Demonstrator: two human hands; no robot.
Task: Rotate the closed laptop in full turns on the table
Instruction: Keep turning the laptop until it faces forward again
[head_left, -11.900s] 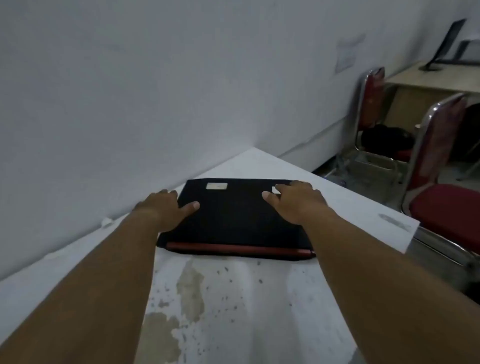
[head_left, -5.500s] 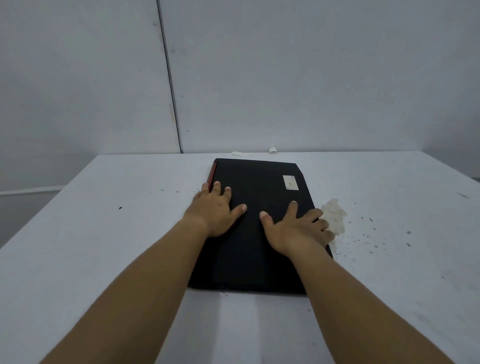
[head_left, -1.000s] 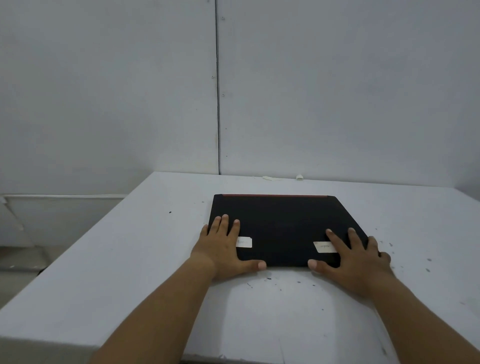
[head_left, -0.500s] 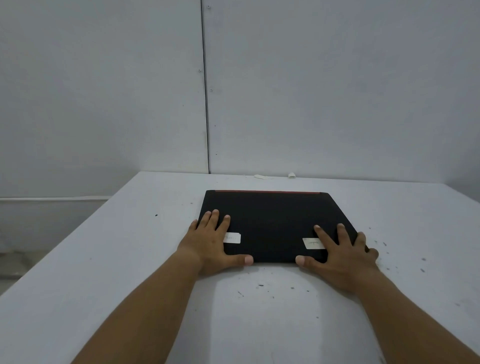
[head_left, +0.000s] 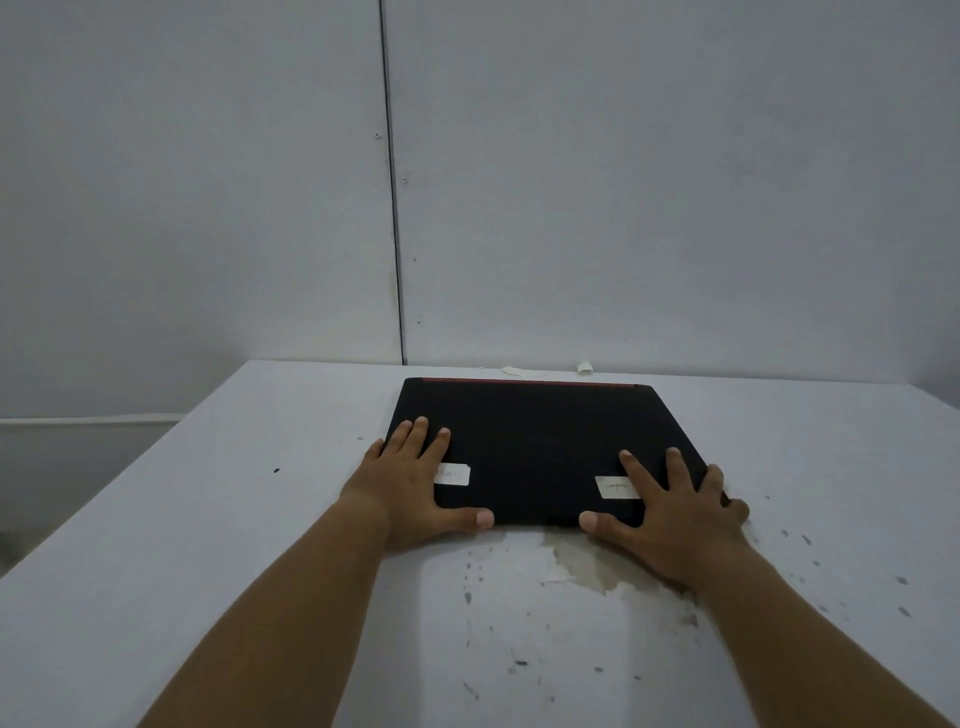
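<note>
Your left hand (head_left: 415, 486): spread flat, palm down, on the near left corner of the closed laptop (head_left: 540, 441); your fingers (head_left: 418, 434) lie splayed on the lid, and your thumb (head_left: 470, 518) runs along the laptop's near edge; it presses on the laptop without curling round anything.
Your right hand (head_left: 675, 514): also opened flat, palm down, on the near right corner; your fingers fan over the lid, your thumb sits at the near edge, and your outermost finger hangs past the right side; nothing is clenched in it.
Laptop: black, shut, lying flat on the white table (head_left: 156, 571); its long sides run left to right in front of you; a thin red strip (head_left: 527, 381) lines its far edge, close to the grey wall (head_left: 623, 182).
Labels: a small white sticker (head_left: 454, 474) beside your left hand, and another white sticker (head_left: 613, 486) partly under your right hand; both carry faint handwriting too small and blurred to read; no brand mark shows.
Table surface: a patch of worn paint (head_left: 592, 569) just before the laptop, near your right hand; dark specks scattered around it; small white scraps (head_left: 519, 371) at the far edge by the wall.
Hidden or cut off: both your forearms leave the bottom of the view; your palms cover the laptop's near corners; the lower half of the second sticker is hidden.
</note>
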